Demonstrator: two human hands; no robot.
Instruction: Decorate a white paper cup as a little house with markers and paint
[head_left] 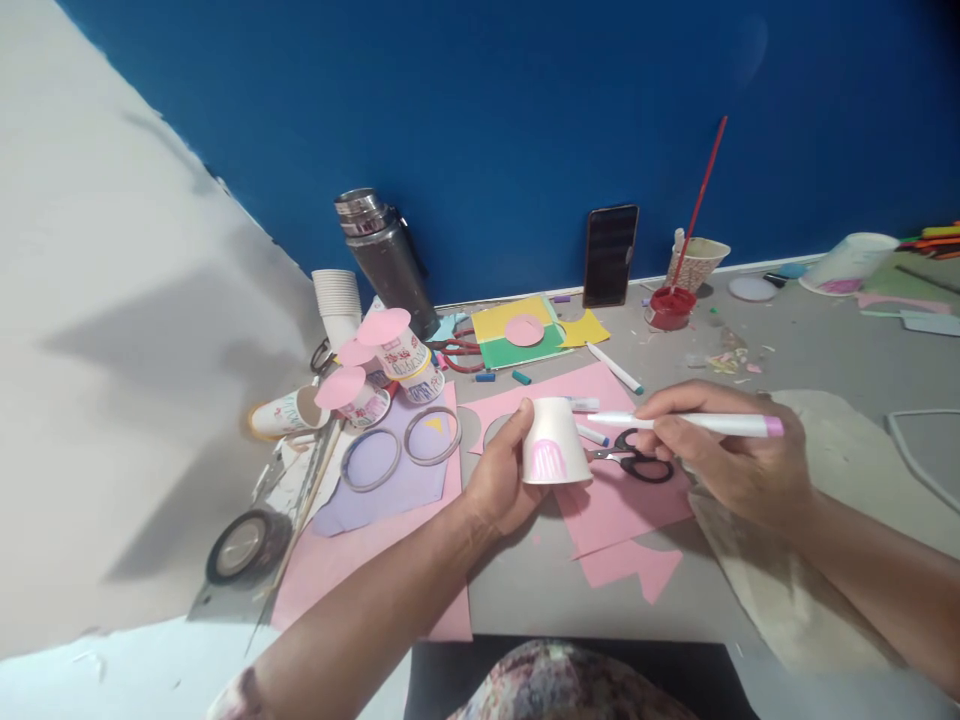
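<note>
Left hand (501,478) clasps upturned paper cup (553,441).
Right hand (724,445), at 3 o'clock, fingers pinched on pink marker (686,424); scissors (636,460) between.

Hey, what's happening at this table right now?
A person is decorating a white paper cup. The left hand holds it upside down above the pink paper, with pink lines already drawn on its side. The right hand has a grip on a pink-capped marker, its tip pointed at the cup. Black-handled scissors lie just behind. To the left are more cups topped with pink discs, tape rings and a steel flask.
</note>
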